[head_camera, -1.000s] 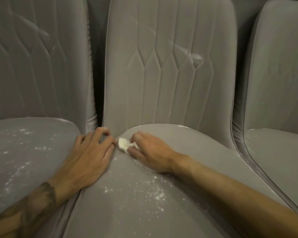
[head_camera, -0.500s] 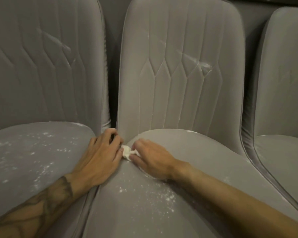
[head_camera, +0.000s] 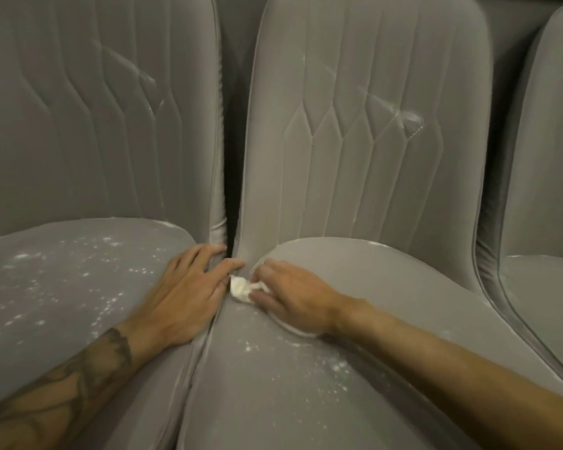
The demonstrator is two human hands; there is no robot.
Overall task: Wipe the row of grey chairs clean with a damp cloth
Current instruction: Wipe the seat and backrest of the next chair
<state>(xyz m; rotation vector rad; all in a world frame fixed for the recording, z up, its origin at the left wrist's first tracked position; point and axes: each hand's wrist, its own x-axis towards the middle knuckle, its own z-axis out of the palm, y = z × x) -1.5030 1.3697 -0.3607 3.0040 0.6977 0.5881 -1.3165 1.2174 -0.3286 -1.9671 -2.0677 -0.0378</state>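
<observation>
Three grey padded chairs stand side by side. The middle chair [head_camera: 364, 141] has white powder specks on the front of its seat and a white smear on its backrest. My right hand [head_camera: 293, 295] presses a small wadded white cloth [head_camera: 241, 287] onto the back left corner of that seat, fingers curled over it. My left hand [head_camera: 189, 287] rests flat with straight fingers on the right edge of the left chair [head_camera: 78, 141], fingertips at the gap between the two chairs. The left seat is dotted with white specks.
A third grey chair [head_camera: 546, 190] stands at the right edge, its seat partly in view. A narrow dark gap [head_camera: 231, 173] runs between the left and middle backrests. White smears mark the left chair's backrest.
The view has shifted so the chairs sit further right in frame. My right hand has drawn the cloth slightly towards me along the seat corner. My left hand stays at the gap.
</observation>
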